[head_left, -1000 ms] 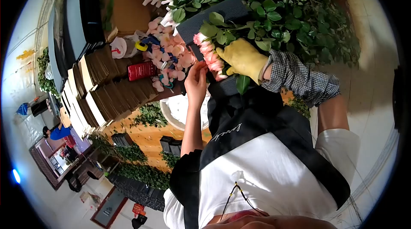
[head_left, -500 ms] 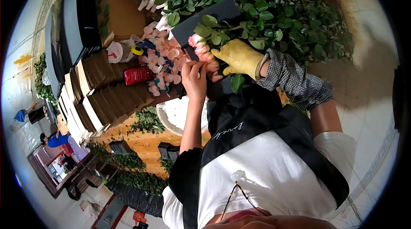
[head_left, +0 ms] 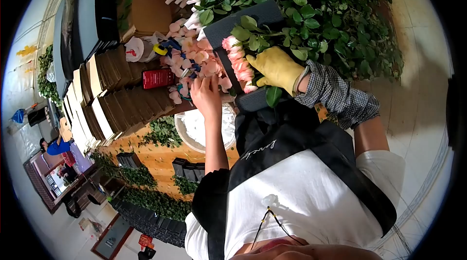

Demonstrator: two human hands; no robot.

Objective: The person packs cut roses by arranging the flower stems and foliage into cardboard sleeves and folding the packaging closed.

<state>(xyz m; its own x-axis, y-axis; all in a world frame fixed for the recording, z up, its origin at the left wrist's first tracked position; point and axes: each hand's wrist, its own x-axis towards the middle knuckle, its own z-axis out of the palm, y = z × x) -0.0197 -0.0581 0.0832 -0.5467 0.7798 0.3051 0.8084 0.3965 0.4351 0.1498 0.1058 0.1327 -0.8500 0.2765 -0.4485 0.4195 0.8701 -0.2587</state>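
Note:
A row of pink roses [head_left: 237,64] lies on a dark corrugated wrapping sheet [head_left: 245,22], heads facing left. My right hand [head_left: 278,69], in a yellow glove, grips the roses just behind their heads, with leaves showing around the glove. My bare left hand [head_left: 206,97] is left of the roses, over the near edge of a pile of loose pink petals [head_left: 202,55]. Its fingers are bent and slightly apart, and no object shows between them.
Leafy rose stems [head_left: 335,26] heap at the far right. Left are a red phone-like item [head_left: 158,78], a yellow tape measure [head_left: 160,50] and stacked cardboard [head_left: 131,109]. A white-filled tub [head_left: 187,131] stands below. A person in blue [head_left: 58,146] is far left.
My left hand has moved left, from the rose heads to the loose petals, and its fingers have loosened. My gloved right hand stays at the roses. The view has shifted slightly.

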